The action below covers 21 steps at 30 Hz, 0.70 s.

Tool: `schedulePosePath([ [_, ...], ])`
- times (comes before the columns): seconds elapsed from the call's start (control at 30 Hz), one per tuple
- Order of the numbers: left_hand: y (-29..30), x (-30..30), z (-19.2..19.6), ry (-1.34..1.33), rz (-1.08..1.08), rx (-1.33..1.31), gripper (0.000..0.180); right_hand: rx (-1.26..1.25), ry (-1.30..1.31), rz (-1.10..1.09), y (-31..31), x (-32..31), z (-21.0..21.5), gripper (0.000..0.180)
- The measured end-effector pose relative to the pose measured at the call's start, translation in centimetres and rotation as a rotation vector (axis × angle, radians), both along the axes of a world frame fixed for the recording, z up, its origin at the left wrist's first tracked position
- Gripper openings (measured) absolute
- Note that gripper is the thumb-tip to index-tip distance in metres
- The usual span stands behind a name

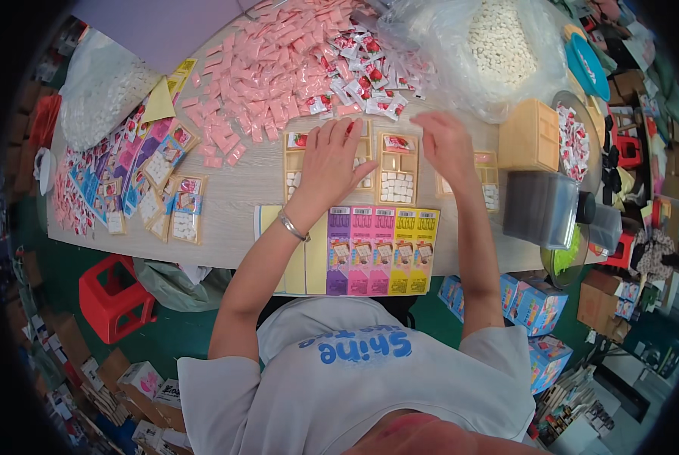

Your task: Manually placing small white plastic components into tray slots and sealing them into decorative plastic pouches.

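My left hand (332,161) lies over the wooden-coloured compartment trays (290,182), fingers stretched and thumb apart. A small strawberry-printed packet (297,141) sits in a top compartment beside it, and a bit of red shows by the fingertips. To the right, a similar tray (398,167) holds a strawberry packet on top and white pellets (397,186) below. My right hand (442,140) hovers right of that tray, slightly blurred, fingers apart with nothing visible in them. Its wrist partly covers another filled tray (485,178).
Piles of pink packets (252,68) and strawberry packets (366,76) spread at the back. Bags of white pellets (498,45) stand at both sides. Printed card sheets (381,250) lie at the front edge. Stacked trays (530,136) and a dark clear box (540,208) stand right.
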State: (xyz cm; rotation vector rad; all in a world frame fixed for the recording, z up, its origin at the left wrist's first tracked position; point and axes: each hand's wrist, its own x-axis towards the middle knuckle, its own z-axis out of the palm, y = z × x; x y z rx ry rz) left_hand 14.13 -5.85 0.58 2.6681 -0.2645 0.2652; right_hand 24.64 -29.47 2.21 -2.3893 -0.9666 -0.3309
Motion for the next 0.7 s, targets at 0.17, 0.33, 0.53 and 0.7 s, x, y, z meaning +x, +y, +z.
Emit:
schedulePosePath([
  [0.17, -0.2, -0.1, -1.2, -0.035, 0.033, 0.104, 0.076, -0.189, -0.064, 0.101, 2.3, 5.3, -1.9, 0.030],
  [0.33, -1.7, 0.3, -0.3, -0.081, 0.051, 0.054, 0.068, -0.088, -0.030, 0.052, 0.7, 5.5, -3.2, 0.020],
  [0.53, -3.9, 2.4, -0.3, -0.082, -0.124, -0.108, 0.045, 0.063, 0.486, -0.116, -4.9, 3.0, 1.0, 0.016],
  [0.7, -6.7, 1.9, -1.5, -0.100, -0.137, -0.010, 0.045, -0.100, 0.509, -0.223, -8.5, 3.6, 0.3, 0.019],
])
